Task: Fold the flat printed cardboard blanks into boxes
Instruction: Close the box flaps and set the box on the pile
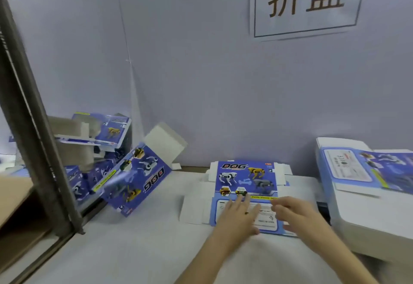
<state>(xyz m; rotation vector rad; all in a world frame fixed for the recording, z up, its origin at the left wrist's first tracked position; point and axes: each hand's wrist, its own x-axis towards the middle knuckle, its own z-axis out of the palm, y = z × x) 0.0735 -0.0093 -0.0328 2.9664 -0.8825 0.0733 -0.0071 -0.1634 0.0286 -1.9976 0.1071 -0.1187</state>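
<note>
A flat blue cardboard blank point(245, 180) printed with robot dogs and the word DOG lies on the white table, its white flaps spread to both sides. My left hand point(237, 215) lies flat on the blank's near panel, fingers straight and pointing away from me. My right hand point(295, 213) hovers over or touches the same panel's right part, fingers loosely extended to the left. A folded blue box point(136, 178) leans tilted at the left with its white lid flap up.
A tall stack of flat blanks point(366, 178) stands at the right. Several folded boxes point(100, 131) are piled at the far left behind a dark metal post point(38, 127). A brown carton point(13, 196) sits at the left edge. A wall with a paper sign point(306, 1) rises behind.
</note>
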